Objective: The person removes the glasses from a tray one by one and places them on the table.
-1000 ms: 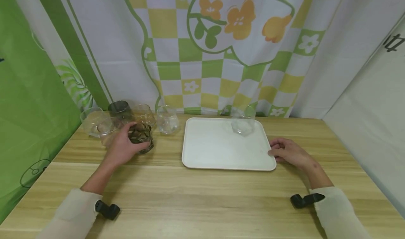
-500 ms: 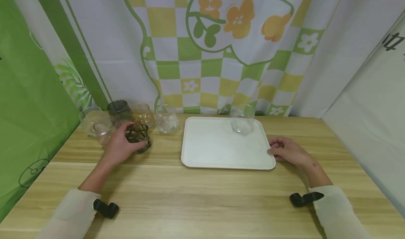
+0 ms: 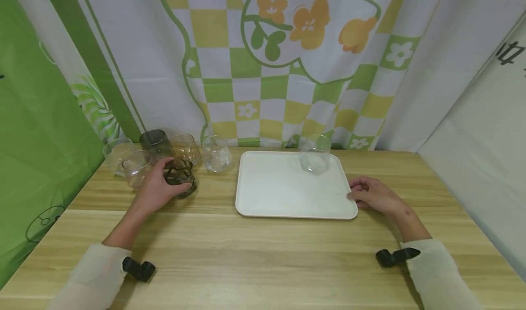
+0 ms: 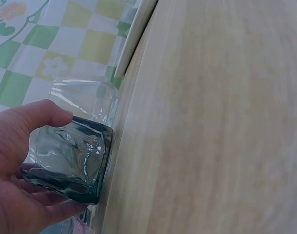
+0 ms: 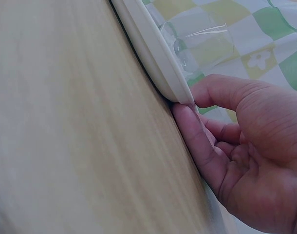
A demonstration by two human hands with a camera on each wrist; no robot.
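My left hand (image 3: pixel 155 192) grips a dark smoky drinking glass (image 3: pixel 181 178), thumb on one side and fingers on the other. In the left wrist view this glass (image 4: pixel 83 158) has a thick greenish-grey square-looking base, which seems to rest on or just above the table. At the right edge of a white rectangular tray (image 3: pixel 283 193), my right hand (image 3: pixel 378 198) pinches the rim. The right wrist view shows the thumb over the tray's rim (image 5: pixel 160 58) and a fingertip under it. A clear glass (image 3: pixel 315 157) stands upright at the tray's back right.
Around my left hand stand more glasses: a clear one (image 3: pixel 117 155), a pinkish one (image 3: pixel 135 170), a dark grey one (image 3: pixel 155 143), an amber one (image 3: pixel 186 148) and another clear one (image 3: pixel 217 155). A patterned curtain (image 3: pixel 271 86) hangs behind the wooden table (image 3: pixel 263 260).
My left hand and the dark glass have shifted slightly left over the last second, nearly still in the latest half second. The right hand and tray keep their place.
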